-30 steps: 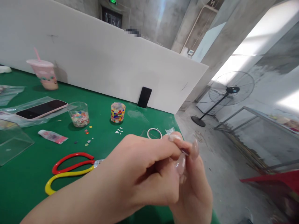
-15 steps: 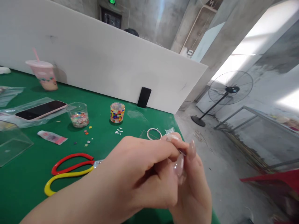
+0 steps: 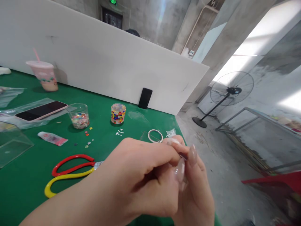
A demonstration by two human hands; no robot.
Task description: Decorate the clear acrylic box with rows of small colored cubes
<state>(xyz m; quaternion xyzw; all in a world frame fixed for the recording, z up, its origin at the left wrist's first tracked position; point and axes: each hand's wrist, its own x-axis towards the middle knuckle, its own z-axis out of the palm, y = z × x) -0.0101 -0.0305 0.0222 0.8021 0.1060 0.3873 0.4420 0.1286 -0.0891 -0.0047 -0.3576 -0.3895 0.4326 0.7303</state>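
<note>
My left hand (image 3: 143, 175) reaches in from the lower left, its fingers curled and pinched together. My right hand (image 3: 197, 188) meets it fingertip to fingertip, thumb and fingers pressed close. Whatever lies between the fingertips is hidden by the fingers and long glossy nails. Just beyond the hands lie a pale ring (image 3: 155, 130) and a small crumpled piece of clear plastic (image 3: 171, 132). Scissors (image 3: 72, 174) with one red and one yellow handle lie beside my left forearm, their blades mostly covered by it.
A mosaic-patterned glass jar (image 3: 118, 113) stands beyond my hands, near white scraps (image 3: 119, 132). Leftward are a clear cup of confetti pieces (image 3: 80, 121), a small tube (image 3: 53, 138), a phone (image 3: 42, 110) and a pink drink cup (image 3: 44, 77). A black phone (image 3: 145, 98) leans against the white partition (image 3: 105, 59).
My hands stay pressed together and have shifted only slightly, the right one a little downward. Nothing on the table has moved.
</note>
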